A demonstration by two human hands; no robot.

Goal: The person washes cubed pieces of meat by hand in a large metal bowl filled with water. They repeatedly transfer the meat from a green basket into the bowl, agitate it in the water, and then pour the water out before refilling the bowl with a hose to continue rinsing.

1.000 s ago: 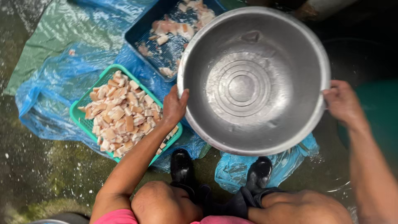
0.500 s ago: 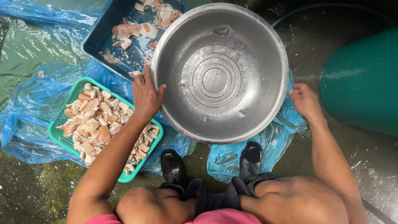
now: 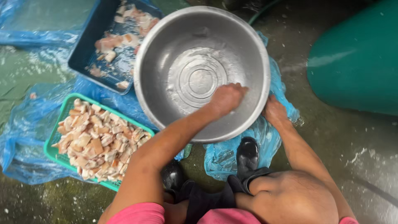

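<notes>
A large round metal basin (image 3: 166, 54) lies on blue plastic sheeting on the wet floor in front of me. My left hand (image 3: 226, 98) reaches inside it and presses on the basin's near inner wall, fingers curled. At the near right side my right hand (image 3: 274, 112) grips the basin's rim. The basin's bottom looks wet and holds nothing else that I can see.
A green tray (image 3: 54, 151) heaped with pale cut meat pieces sits at the left. A dark blue tray (image 3: 89, 54) with a few pieces lies behind it. A big green drum (image 3: 356, 62) stands at the right. My black boots (image 3: 247, 153) are just below the basin.
The basin has come down from a tilted hold to lie flat. My left hand left the rim and went inside the basin. The right hand slid to the near rim.
</notes>
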